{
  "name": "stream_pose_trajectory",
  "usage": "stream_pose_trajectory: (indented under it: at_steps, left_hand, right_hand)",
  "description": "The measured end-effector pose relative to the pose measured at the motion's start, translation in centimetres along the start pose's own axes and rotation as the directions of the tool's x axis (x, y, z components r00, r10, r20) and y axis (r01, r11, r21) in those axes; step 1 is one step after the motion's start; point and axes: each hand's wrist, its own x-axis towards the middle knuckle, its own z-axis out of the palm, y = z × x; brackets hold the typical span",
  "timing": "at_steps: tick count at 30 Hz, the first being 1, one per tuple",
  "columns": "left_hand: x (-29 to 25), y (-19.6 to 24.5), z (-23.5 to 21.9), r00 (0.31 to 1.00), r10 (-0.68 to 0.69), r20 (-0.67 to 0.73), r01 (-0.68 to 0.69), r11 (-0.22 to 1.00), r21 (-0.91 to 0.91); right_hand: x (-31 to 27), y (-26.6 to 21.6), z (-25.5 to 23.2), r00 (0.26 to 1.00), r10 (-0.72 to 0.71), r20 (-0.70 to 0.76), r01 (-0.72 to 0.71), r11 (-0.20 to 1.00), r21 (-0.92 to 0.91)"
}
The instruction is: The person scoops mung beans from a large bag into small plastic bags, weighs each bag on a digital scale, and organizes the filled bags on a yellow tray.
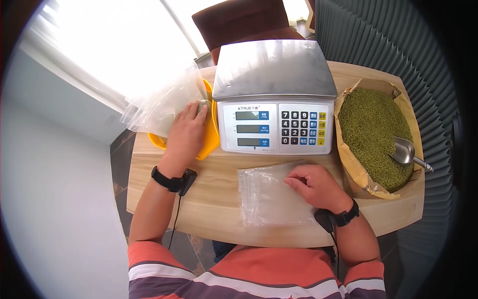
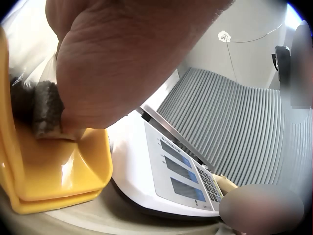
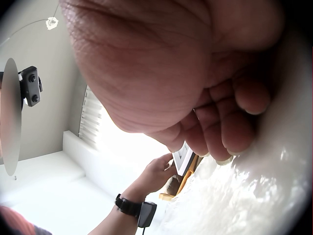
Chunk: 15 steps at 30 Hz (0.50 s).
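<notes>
My left hand point(image 1: 186, 129) reaches over a yellow bin point(image 1: 211, 137), fingers spread forward on clear plastic bags point(image 1: 167, 97) that stick up out of it. Beneath that hand, a filled bag with dark greenish contents point(image 2: 48, 110) sits against the bin's inner wall. On the right, a flat stack of clear plastic bags point(image 1: 266, 197) lies on the table in front of the scale. My right hand point(image 1: 318, 187) rests over its right part, fingers loosely curled and thumb near the index finger. In the right wrist view, the fingertips point(image 3: 237, 134) come right at the plastic, with nothing visible between them.
A digital scale point(image 1: 276, 127) with a bare metal plate point(image 1: 274, 70) stands mid-table. To its right, an open paper sack point(image 1: 348, 159) of green beans point(image 1: 373, 134) holds a metal scoop point(image 1: 403, 150). A brown chair point(image 1: 241, 25) and a pleated grey curtain point(image 1: 393, 55) are behind.
</notes>
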Motion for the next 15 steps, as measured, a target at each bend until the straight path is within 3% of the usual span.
stream_pose_trajectory:
  at_steps: [4, 6, 7, 12, 14, 15]
  left_hand:
    - [0.1, -0.1, -0.9, 1.0, -0.003, -0.011, 0.002, 0.994, -0.112]
    - [0.4, 0.7, -2.0, 1.0, 0.017, -0.023, -0.022, 0.972, -0.233]
    - [0.5, 1.5, -3.2, 1.0, 0.01, 0.023, -0.003, 0.957, -0.291]
    - [-0.7, 4.2, -5.0, 0.997, -0.012, -0.082, -0.02, 0.924, -0.383]
    - [-1.8, 5.6, -5.9, 0.981, -0.152, 0.12, 0.193, 0.752, -0.63]
    - [-2.2, 7.4, -6.5, 0.972, -0.17, 0.16, 0.233, 0.634, -0.738]
  right_hand:
    - [0.0, 0.2, 0.0, 0.998, 0.056, -0.005, -0.056, 0.998, -0.001]
    - [0.1, 1.3, 0.3, 0.995, -0.1, 0.004, 0.1, 0.993, -0.065]
    - [0.0, 1.7, 0.4, 0.995, -0.095, 0.0, 0.095, 0.992, -0.079]
    - [-0.1, 2.1, 0.5, 0.993, -0.102, -0.054, 0.099, 0.993, -0.062]
    - [-0.3, 2.2, 0.4, 0.996, -0.087, -0.028, 0.086, 0.995, -0.041]
    - [-0.3, 2.3, 0.5, 0.992, -0.108, -0.058, 0.106, 0.993, -0.043]
